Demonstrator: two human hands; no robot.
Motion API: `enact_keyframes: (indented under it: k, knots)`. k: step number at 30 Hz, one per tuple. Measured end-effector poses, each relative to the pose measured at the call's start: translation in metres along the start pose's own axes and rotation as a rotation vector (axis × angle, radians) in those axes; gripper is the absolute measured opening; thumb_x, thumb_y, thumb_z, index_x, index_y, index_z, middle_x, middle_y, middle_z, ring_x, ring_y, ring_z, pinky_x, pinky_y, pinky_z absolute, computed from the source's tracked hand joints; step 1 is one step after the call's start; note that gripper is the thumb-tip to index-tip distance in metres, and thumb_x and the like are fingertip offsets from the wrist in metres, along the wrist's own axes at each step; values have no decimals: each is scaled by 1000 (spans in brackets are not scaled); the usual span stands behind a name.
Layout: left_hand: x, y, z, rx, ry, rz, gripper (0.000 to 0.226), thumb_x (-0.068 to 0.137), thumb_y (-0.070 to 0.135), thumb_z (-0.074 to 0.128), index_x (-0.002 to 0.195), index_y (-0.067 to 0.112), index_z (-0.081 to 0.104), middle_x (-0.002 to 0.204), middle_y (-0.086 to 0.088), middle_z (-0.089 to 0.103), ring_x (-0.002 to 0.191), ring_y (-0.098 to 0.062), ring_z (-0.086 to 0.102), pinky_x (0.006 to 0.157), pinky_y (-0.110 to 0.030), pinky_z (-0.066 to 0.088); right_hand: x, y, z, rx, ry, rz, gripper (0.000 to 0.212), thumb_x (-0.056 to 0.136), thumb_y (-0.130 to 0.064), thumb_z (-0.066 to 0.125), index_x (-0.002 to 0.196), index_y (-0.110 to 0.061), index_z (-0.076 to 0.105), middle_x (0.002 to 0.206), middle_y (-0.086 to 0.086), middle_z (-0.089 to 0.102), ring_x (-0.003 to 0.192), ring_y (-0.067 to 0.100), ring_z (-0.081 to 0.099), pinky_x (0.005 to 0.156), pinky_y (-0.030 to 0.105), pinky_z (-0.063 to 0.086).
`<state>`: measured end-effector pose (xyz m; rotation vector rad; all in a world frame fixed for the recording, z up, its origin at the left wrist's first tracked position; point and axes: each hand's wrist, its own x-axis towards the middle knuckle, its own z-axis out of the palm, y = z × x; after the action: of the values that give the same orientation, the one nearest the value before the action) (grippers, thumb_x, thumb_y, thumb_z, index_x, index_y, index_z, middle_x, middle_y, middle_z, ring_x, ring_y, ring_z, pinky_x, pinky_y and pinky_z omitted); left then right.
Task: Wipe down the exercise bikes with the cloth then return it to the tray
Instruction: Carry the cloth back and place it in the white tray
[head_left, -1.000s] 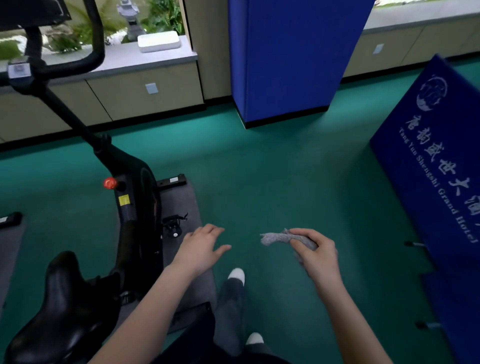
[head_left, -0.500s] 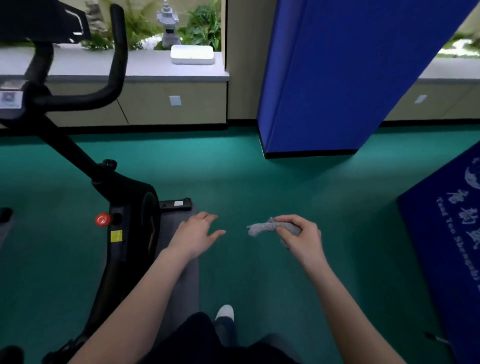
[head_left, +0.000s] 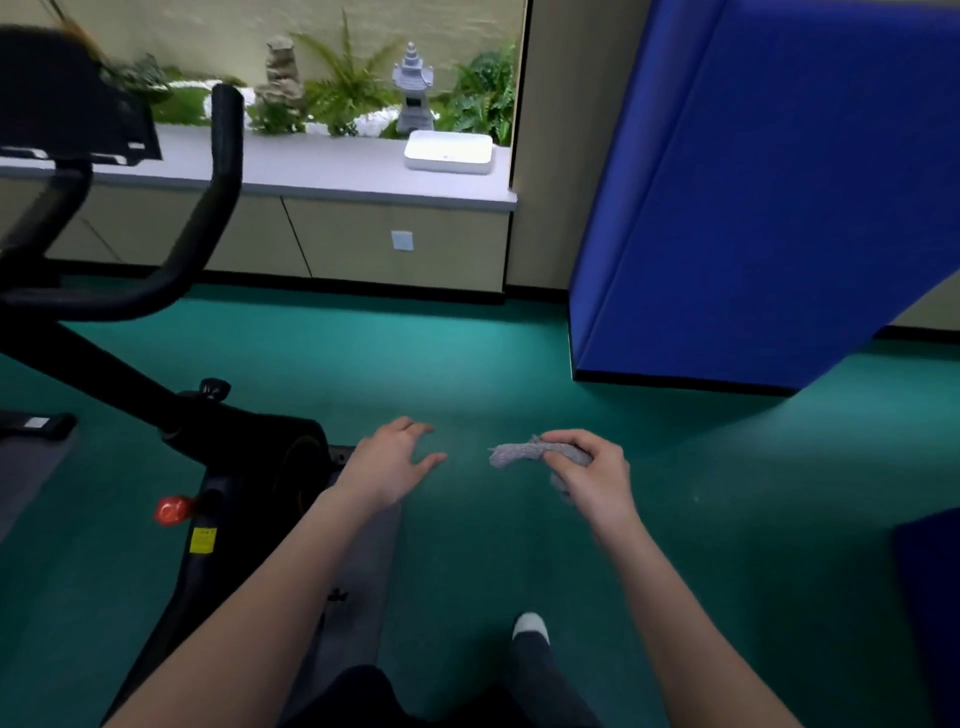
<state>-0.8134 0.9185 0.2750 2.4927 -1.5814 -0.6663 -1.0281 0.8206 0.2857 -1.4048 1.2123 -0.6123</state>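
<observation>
My right hand (head_left: 592, 475) grips a bunched grey cloth (head_left: 511, 453), one end sticking out to the left. My left hand (head_left: 392, 462) hovers beside it, empty, fingers spread, a short gap from the cloth. A black exercise bike (head_left: 228, 441) stands at the left, its handlebar (head_left: 208, 218) rising toward the upper left. A white tray (head_left: 449, 151) rests on the grey window ledge (head_left: 311, 171) ahead, well beyond both hands.
A tall blue padded panel (head_left: 753, 197) stands at the right. Green carpet (head_left: 467, 353) lies between me and the beige cabinets (head_left: 363, 244) under the ledge. A grey mat (head_left: 363, 561) lies under the bike. Another blue object (head_left: 930, 597) sits at the lower right edge. My shoe (head_left: 530, 626) shows below.
The view has tilted up and moved forward toward the ledge; the tray looks nearer and more central. The bike seat has left the view. Both hands keep the same pose.
</observation>
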Motion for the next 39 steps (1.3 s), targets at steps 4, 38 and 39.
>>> enact_keyframes:
  k: [4,38,39]
  knots:
    - [49,42,-16,-13,67,-24,52,94,46,49,138,18,44,139,-2,45,129,-22,43,104,-40,38,62,-19,-37,-27,-14,-33,16,82,-2,65,87,-16,73,60,-8,59,49,11,48,49,24,37]
    - [445,-58,-152,-204,27,-230,49,94,46,47,136,20,47,132,1,52,117,-18,52,98,-35,42,497,-172,75,-48,-206,66,16,86,5,58,91,-6,70,49,2,47,34,6,36,35,15,27]
    - [454,-62,-154,-215,35,-247,49,94,46,48,135,20,47,131,1,52,116,-18,52,98,-35,42,509,-174,81,-50,-228,70,17,86,5,58,90,-6,70,49,2,47,34,5,35,35,14,26]
